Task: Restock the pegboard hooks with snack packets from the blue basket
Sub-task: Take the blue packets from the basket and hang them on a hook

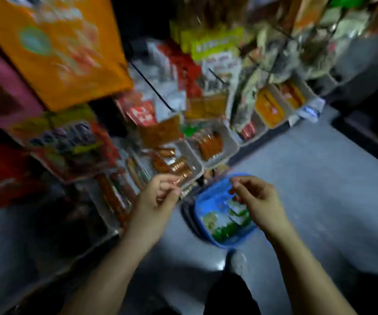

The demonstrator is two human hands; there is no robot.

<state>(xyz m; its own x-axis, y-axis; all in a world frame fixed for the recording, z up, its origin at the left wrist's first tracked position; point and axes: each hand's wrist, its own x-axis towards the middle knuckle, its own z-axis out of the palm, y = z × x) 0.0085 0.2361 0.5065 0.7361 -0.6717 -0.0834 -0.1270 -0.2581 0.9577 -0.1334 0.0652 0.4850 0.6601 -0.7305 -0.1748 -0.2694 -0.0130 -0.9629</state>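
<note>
The picture is motion-blurred. A blue basket (202,214) sits on the grey floor, holding green-and-white snack packets (225,220). My right hand (255,201) hovers over the basket's far side, fingers curled and pinched; whether anything is between them is too blurred to tell. My left hand (158,196) is left of the basket, beside the low trays, fingers curled with nothing visible in them. Black pegboard hooks (151,86) jut out above, some hung with packets.
White trays (233,146) of orange and red snacks line the shelf foot. Hanging packets crowd the display above, with a big orange bag (54,48) at upper left. Grey floor (320,178) spreads to the right. My dark-trousered leg (229,294) is below.
</note>
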